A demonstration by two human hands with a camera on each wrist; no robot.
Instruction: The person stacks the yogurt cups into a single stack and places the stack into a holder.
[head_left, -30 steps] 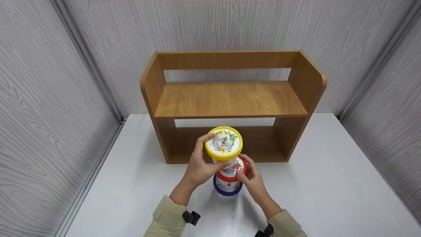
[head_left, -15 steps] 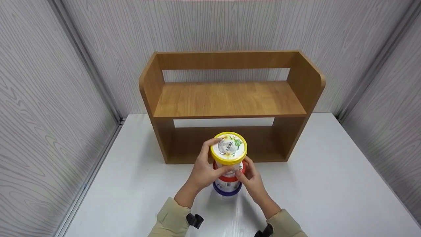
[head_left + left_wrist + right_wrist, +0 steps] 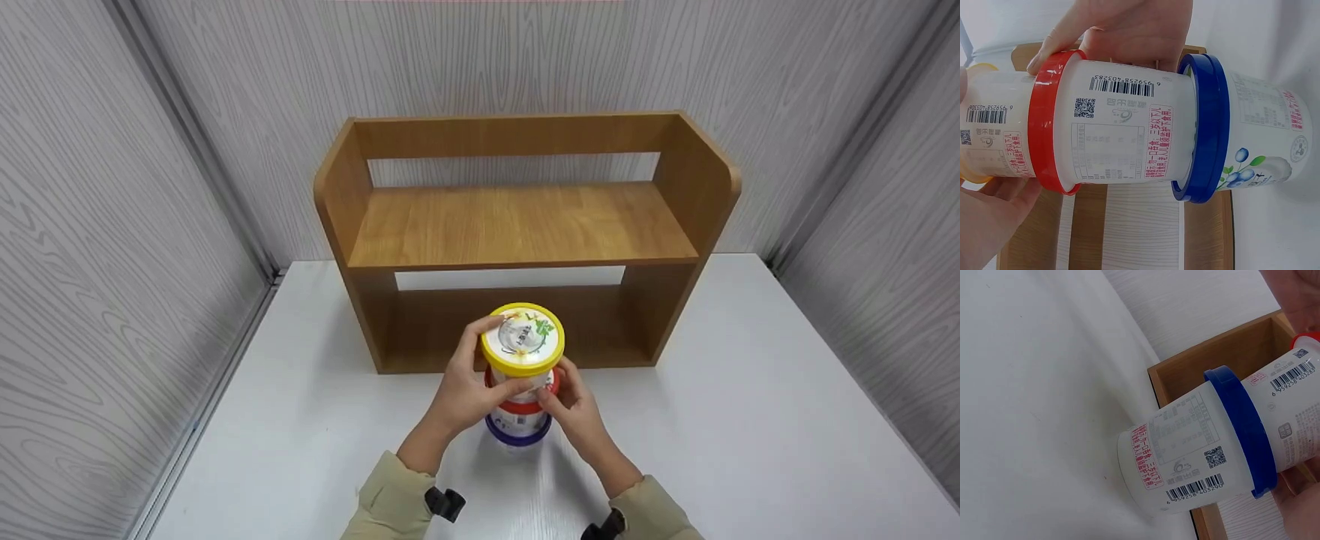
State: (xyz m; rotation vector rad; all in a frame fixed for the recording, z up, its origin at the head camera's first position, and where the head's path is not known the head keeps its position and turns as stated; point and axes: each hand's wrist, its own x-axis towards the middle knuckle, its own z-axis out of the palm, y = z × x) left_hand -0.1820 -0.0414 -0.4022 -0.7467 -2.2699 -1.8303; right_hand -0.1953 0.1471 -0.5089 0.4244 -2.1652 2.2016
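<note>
Three white printed cups with coloured lids stand stacked in the head view. On top is the yellow-lidded cup (image 3: 523,339); my left hand (image 3: 463,390) grips it, thumb in front and fingers around its far side. Below comes the red-lidded cup (image 3: 519,408), held near its lid by my right hand (image 3: 579,416). At the bottom the blue-lidded cup (image 3: 1179,450) stands on the table, touched by neither hand. In the left wrist view, the base of the yellow-lidded cup (image 3: 999,104) meets the red lid (image 3: 1053,121).
Just behind the stack stands a two-tier wooden shelf (image 3: 525,225) on the white table (image 3: 750,420). Grey wood-grain panels (image 3: 495,60) enclose the table at the back and both sides.
My left hand has moved slightly right and down, bringing the yellow-lidded cup over the red-lidded one. During the last half second it has hardly moved. My right hand stays in place.
</note>
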